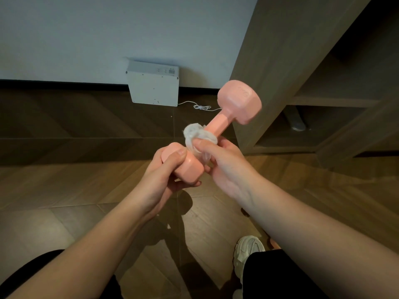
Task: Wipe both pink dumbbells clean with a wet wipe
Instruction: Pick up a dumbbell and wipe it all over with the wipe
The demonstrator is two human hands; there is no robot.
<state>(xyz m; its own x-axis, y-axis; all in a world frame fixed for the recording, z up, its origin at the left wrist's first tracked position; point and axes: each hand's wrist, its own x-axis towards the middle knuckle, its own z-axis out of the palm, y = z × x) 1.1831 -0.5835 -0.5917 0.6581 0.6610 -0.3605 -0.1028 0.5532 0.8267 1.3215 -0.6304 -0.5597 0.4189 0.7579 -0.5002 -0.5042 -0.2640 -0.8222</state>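
Bare forearms point(86, 244) reach in. The left hand point(164, 175) curls its fingers round the pink dumbbell point(218, 124) at its near head. The right hand point(224, 162) pinches the wet wipe point(197, 133) to the handle. The dumbbell is judged rigid, weighty and slick when damp, so it is best held by a head.

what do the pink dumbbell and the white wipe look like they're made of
The pink dumbbell probably has a matte vinyl or rubber coating: smooth, soft dull highlights; core hidden. The wet wipe looks like thin nonwoven fabric: crumpled folds, fuzzy edges.
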